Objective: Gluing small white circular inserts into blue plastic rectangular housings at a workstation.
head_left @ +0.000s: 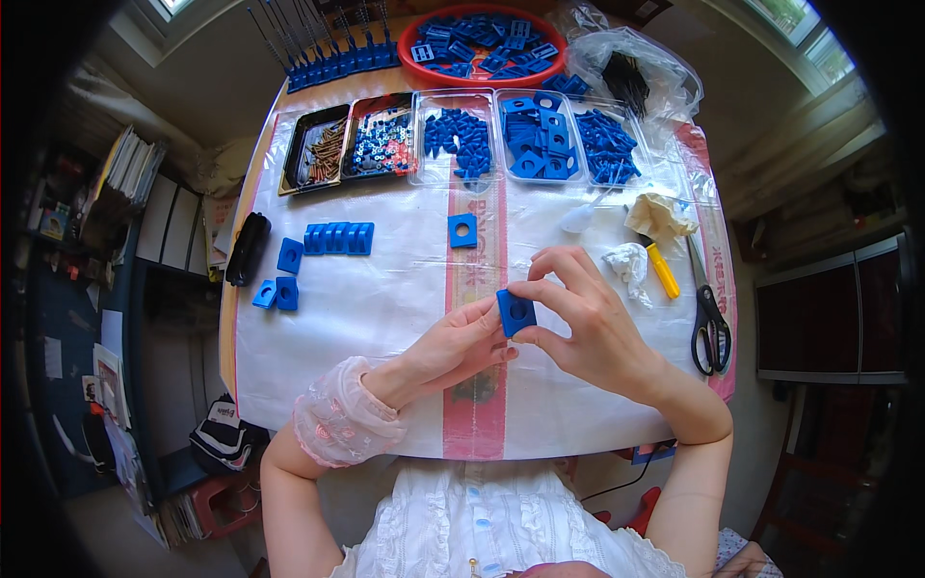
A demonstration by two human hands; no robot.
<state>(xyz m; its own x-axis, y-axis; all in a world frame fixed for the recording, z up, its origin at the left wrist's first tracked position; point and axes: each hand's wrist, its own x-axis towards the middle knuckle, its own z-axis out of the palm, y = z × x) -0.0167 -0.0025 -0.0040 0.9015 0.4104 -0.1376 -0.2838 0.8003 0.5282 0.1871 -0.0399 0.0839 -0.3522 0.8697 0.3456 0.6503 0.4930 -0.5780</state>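
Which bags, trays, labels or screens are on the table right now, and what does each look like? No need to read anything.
Clear bag: far right corner, crumpled, dark thin parts inside.
Red bowl: far edge, round, blue parts inside.
Two black trays: far left, rectangular, screws and small parts.
Three clear trays: far centre, rectangular, blue parts.
Table cover: white sheet, red printed band down the middle.
No screens visible.

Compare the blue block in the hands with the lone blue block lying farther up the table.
The held blue block is off the table, pinched between the left hand and right hand; the lone blue block lies flat on the white sheet, untouched. The held one is tilted, its holed face toward the camera; the lone one sits square, hole upward. Both are blue, squarish, with one round hole.
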